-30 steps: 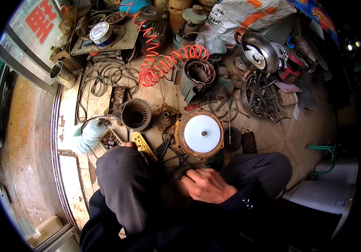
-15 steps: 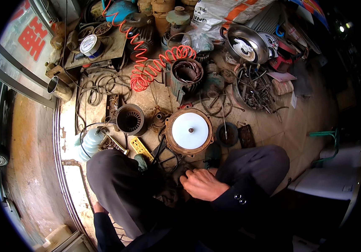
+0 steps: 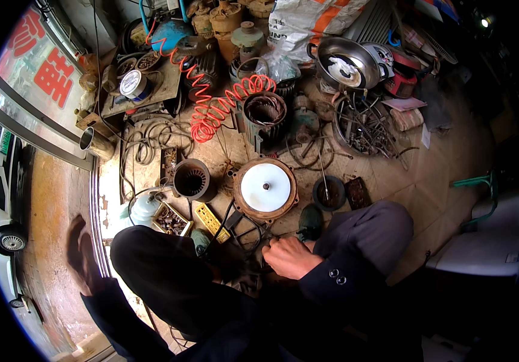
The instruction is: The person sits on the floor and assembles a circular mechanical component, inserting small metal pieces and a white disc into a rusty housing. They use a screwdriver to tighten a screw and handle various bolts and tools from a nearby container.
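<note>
My left hand (image 3: 82,256) is raised beyond my left knee, over the strip by the doorway. It is a little blurred, with the fingers stretched upward and nothing seen in it. Between my knees, my right hand (image 3: 292,257) has its fingers curled in; what they may hold is hidden below them. Just ahead on the floor lies a rusty round motor end housing (image 3: 265,215), topped by a white disc (image 3: 256,188) with a small shaft at its centre. To its left stands a dark slotted motor core (image 3: 208,181). A yellow slotted plastic strip (image 3: 212,222) lies closer to my left shoe.
A tray of small metal parts (image 3: 173,219) sits near my left knee. Right of the housing is a black round dish (image 3: 330,193) with a thin rod. Farther off are a wound motor body (image 3: 264,114), a red coiled hose (image 3: 205,123) and a basin of tools (image 3: 362,123).
My left hand has come up from low beside my left leg and swung outward to the left. My right hand stays curled between my knees. The whole view has shifted slightly.
</note>
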`<state>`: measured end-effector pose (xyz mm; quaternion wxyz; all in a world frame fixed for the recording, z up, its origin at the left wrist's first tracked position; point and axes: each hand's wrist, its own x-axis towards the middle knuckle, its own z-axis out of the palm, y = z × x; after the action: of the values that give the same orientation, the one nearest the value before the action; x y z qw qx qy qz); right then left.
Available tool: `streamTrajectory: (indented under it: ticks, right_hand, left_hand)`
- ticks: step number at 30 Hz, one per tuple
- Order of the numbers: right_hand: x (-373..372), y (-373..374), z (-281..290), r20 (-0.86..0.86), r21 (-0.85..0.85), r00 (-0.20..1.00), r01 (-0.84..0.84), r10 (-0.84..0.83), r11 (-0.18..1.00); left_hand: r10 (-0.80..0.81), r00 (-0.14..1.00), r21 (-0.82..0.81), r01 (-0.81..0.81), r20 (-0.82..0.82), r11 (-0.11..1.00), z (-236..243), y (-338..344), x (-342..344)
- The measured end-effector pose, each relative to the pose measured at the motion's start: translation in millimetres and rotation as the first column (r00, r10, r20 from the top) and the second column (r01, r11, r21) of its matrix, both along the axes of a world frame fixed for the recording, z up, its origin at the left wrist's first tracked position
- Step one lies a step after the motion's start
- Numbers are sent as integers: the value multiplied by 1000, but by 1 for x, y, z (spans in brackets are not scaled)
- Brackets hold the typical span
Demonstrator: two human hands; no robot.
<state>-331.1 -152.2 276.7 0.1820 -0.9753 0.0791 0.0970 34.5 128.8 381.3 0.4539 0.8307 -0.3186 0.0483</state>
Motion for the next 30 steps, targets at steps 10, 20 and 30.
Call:
streamTrajectory:
  ticks: [10,20,30]
  right_hand:
    - [-5,-4,-12,195,62,980,15,-27,998]
    - [-2,-10,7,154,77,988,18,-29,997]
    - [1,-11,14,-54,105,998,25,-20,994]
  left_hand:
    - [-309,929,383,367,-206,848,-66,-202,-104]
    - [-377,881,800,435,-285,412,-91,-220,-144]
    - [-429,828,787,517,-360,337,-93,-217,-144]
